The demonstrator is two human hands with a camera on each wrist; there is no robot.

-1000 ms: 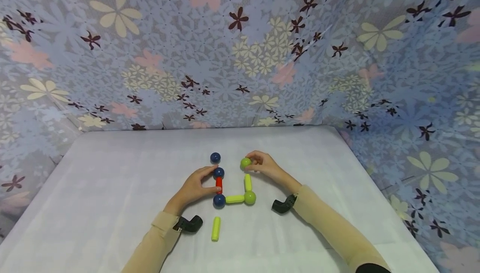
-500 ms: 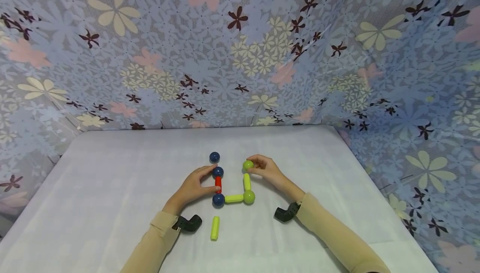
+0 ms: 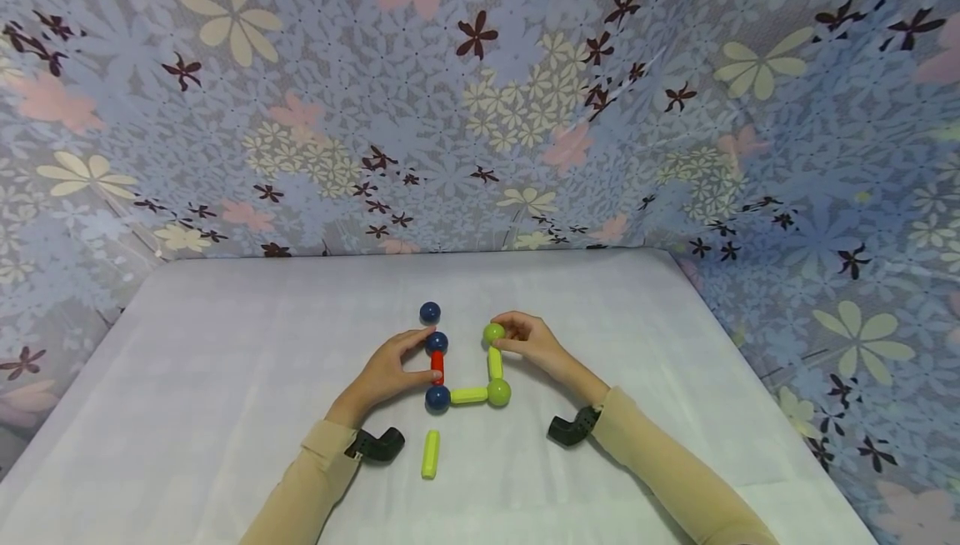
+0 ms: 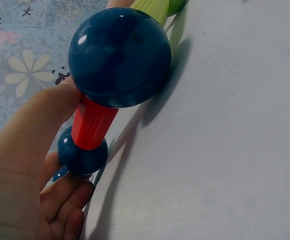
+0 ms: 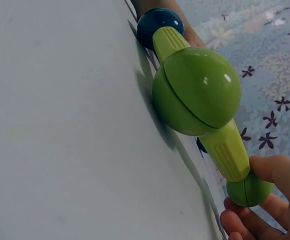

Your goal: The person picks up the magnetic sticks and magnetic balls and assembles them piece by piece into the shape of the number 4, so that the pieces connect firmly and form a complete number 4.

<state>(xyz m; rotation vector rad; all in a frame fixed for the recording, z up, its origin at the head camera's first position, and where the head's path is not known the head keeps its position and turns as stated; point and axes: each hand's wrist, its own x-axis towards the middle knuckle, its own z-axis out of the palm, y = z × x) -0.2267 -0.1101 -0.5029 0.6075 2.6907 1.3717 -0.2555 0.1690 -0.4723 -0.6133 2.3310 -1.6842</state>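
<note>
On a white-covered table, a person's left hand is gripping the red rod, its thumb pressing on the rod and its fingers curling around the far blue ball, which is capping the rod's far end. The near blue ball is sitting at the red rod's near end; whether the thumb is also touching it, I cannot tell. From that ball the cross lime rod is running rightward to the corner green ball, to the right of the red rod and slightly nearer the person. The side lime rod is standing out from that corner, roughly parallel to the red rod. The right hand is pinching the far green ball between thumb and fingers, right of and beyond the red rod, the ball touching the side lime rod's far end. The loose blue ball is resting beyond the red rod, just past its far blue ball, while the loose lime rod is lying on the person's side of the red rod, apart from the joined pieces.
</note>
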